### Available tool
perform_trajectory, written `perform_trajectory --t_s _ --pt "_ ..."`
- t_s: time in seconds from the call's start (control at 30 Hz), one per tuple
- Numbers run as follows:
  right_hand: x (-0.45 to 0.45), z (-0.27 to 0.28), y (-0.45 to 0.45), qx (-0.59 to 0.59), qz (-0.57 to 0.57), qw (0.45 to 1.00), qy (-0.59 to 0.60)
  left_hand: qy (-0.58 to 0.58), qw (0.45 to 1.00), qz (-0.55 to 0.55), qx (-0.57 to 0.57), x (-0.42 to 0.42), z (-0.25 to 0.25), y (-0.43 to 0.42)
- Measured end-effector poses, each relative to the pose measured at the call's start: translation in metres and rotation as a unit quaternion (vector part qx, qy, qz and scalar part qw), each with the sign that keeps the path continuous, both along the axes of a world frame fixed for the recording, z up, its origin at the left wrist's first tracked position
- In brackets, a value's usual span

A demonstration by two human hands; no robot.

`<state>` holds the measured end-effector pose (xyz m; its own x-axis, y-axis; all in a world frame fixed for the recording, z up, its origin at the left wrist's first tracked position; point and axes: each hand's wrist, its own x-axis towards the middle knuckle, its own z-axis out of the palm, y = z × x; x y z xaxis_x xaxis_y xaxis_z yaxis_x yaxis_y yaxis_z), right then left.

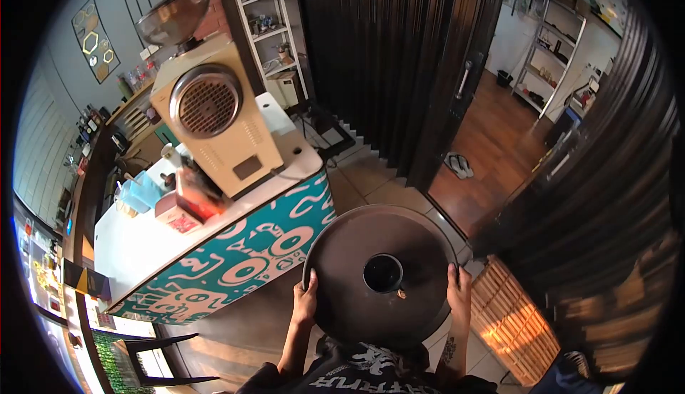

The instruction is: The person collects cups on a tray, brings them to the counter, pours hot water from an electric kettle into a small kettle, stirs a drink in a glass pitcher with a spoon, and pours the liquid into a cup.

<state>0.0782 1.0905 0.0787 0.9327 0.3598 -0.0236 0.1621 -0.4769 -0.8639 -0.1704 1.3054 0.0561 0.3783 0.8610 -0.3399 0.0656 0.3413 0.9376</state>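
A large round brown tray [349, 251] is held level in front of my body. My left hand [305, 295] grips its left rim with the thumb on top. On the opposite rim, my right hand [459, 287] holds on, thumb also above the edge. Near the tray's middle stands a dark round cup [383, 273] with dark contents, and a small light-brown piece [402, 294] is beside its lower right edge. The fingers beneath the tray are hidden.
To the left stands a white-topped counter [135, 251] with a beige grinder [221, 123] and a red box [182, 216]. A wooden slatted piece [514, 319] is at the lower right. Dark folding doors [371, 52] flank a doorway; slippers [458, 166] lie inside.
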Motion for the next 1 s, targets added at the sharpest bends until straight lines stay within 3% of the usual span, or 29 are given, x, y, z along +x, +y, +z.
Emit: perform_trajectory --t_s 0.07,0.13,0.2,0.27,0.37,0.47,0.5,0.67,0.73,0.83,0.93,1.0 --pt "0.05 0.002 0.015 -0.01 0.059 0.997 0.053 0.005 1.0 0.017 -0.008 0.038 0.0 0.016" --pt "0.09 0.01 0.042 0.032 0.051 0.996 -0.065 -0.013 0.999 0.037 -0.001 0.083 0.01 0.032" --pt "0.124 0.028 0.064 -0.017 0.074 0.997 -0.01 -0.005 0.998 0.056 0.036 0.114 0.008 0.048" --pt "0.147 0.039 0.096 -0.037 -0.002 0.999 0.007 0.003 0.998 0.063 0.031 0.138 0.008 0.066" --pt "0.215 0.005 0.129 -0.039 0.084 0.996 0.018 0.005 0.998 0.065 0.006 0.18 0.013 0.096" --pt "0.254 0.014 0.182 0.016 0.098 0.995 -0.005 0.032 0.996 0.084 0.018 0.224 0.001 0.136" --pt "0.276 -0.022 0.194 -0.007 0.06 0.994 -0.088 0.046 0.996 0.082 0.01 0.237 -0.005 0.152" --pt "0.367 -0.025 0.279 0.02 0.108 0.993 -0.053 0.049 0.995 0.082 0.015 0.32 -0.017 0.243" --pt "0.395 -0.013 0.318 0.036 0.12 0.991 -0.056 0.039 0.996 0.07 0.041 0.35 -0.009 0.282" --pt "0.44 0.011 0.38 -0.035 0.133 0.99 -0.019 0.039 0.995 0.082 0.033 0.393 0.015 0.335" --pt "0.469 0.017 0.436 0.03 0.176 0.984 -0.005 0.087 0.988 0.115 -0.046 0.42 0.039 0.376" --pt "0.496 0.015 0.478 0.003 0.184 0.983 -0.025 -0.005 0.989 0.144 0.019 0.438 0.027 0.406"
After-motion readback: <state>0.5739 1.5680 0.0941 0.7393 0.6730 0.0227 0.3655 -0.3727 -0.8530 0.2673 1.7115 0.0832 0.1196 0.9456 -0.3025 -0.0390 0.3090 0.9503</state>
